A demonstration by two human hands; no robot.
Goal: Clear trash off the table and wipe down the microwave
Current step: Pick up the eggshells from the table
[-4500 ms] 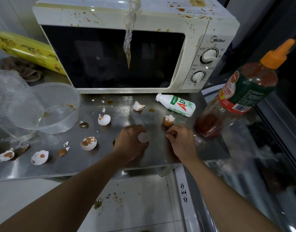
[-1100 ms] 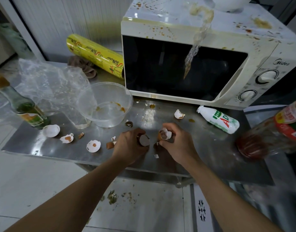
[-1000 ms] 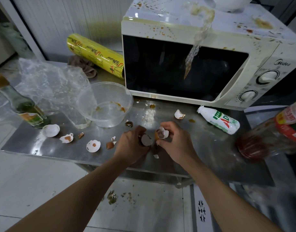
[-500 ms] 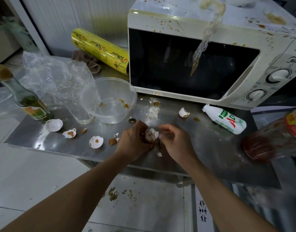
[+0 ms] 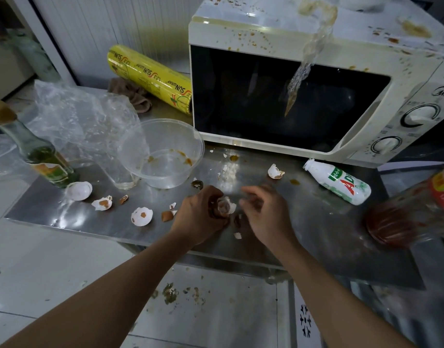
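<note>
A glass bottle (image 5: 37,149) with a cork-coloured cap stands upright at the far left of a brushed stainless-steel table (image 5: 316,237), in front of a crumpled sheet of clear plastic (image 5: 82,116). Near the table's front edge, jagged white eggshell halves (image 5: 79,190) and smaller brown-stained fragments (image 5: 141,216) lie scattered in a loose line. Behind them a yellow roll of cling wrap (image 5: 150,79) lies on its side, its long axis running from back left to front right, its near end beside the microwave (image 5: 304,79). A round, clear plastic bowl (image 5: 160,151), smeared with orange residue, sits just before the microwave's left corner. The left hand (image 5: 201,217) is curled round a cluster of broken eggshell (image 5: 226,207) at the table's middle; the right hand (image 5: 266,217), just beside it, has loosely bent fingers with nothing seen in them. The boxy cream microwave, its dark glass door facing the camera, is spattered with brown drips on top, and a twisted strip of clear film (image 5: 309,59) hangs down its door, tip pointing down. To its right a small white plastic bottle (image 5: 341,183) lies on its side, cap toward the microwave. A blurred bottle of red sauce (image 5: 412,214) fills the right edge.
</note>
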